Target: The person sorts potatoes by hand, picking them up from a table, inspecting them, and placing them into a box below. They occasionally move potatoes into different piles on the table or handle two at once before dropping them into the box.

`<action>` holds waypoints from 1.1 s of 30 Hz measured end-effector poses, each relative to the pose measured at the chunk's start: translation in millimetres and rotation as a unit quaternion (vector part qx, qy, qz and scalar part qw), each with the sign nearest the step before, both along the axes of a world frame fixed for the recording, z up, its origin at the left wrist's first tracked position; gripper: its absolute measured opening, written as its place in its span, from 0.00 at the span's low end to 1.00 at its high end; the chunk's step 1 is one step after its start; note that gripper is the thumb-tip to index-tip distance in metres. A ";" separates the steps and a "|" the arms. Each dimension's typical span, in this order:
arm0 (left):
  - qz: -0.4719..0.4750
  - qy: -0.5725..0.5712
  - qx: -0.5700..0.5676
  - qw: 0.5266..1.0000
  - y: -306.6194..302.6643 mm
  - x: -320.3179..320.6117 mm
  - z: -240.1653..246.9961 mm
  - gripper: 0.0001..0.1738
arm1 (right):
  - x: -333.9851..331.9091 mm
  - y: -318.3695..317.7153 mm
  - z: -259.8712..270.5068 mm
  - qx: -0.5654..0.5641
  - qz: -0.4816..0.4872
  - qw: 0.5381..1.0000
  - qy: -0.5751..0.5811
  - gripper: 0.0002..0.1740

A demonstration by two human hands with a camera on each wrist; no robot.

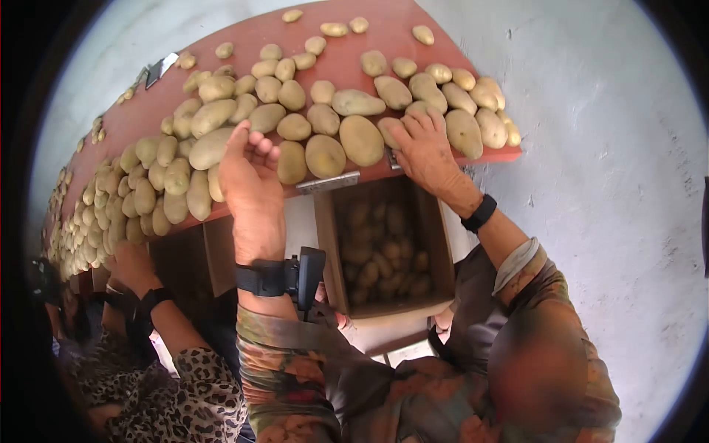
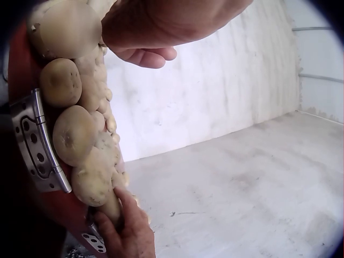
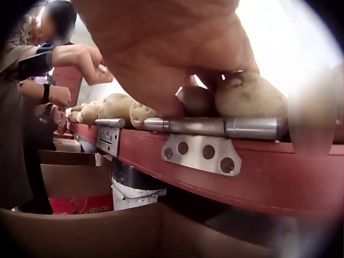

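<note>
Potatoes [image 1: 325,155] cover much of the red table [image 1: 369,22]. My right hand [image 1: 430,159] is at the front edge, thumb and fingers round a potato [image 1: 387,131]; the left wrist view shows this right hand [image 2: 130,232] pinching the potato [image 2: 112,208] from both sides. In the right wrist view the right hand [image 3: 161,48] arches over the edge by a metal hinge [image 3: 201,150]. My left hand [image 1: 252,184] is raised over the table's edge, palm turned inward, fingers loosely bent, with no potato visible in it.
Below the edge stands a cardboard box [image 1: 325,255] with potatoes inside. Another person's hand [image 1: 133,266] reaches to the potatoes at the left. A dark flat object [image 1: 154,73] lies at the table's far left edge. A pale wall [image 1: 591,184] stands at the right.
</note>
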State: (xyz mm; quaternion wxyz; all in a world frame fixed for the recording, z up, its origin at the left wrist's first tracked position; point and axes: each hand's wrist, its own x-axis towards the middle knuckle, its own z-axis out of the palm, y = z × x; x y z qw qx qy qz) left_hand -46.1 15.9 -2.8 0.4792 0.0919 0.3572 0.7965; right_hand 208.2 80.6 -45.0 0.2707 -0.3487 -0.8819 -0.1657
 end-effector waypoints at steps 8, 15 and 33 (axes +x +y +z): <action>0.013 0.042 -0.041 0.998 9.4 12.8 -0.5 0.15 | 9.1 6.9 0.1 -0.004 0.026 0.999 0.040 0.19; -0.020 0.063 -0.027 0.997 14.3 31.2 -0.4 0.14 | 23.2 -0.8 16.0 0.016 0.047 0.996 0.076 0.19; 0.016 0.057 -0.047 0.997 9.7 27.2 4.6 0.12 | 26.4 -60.1 34.0 -0.135 0.249 0.959 -0.028 0.13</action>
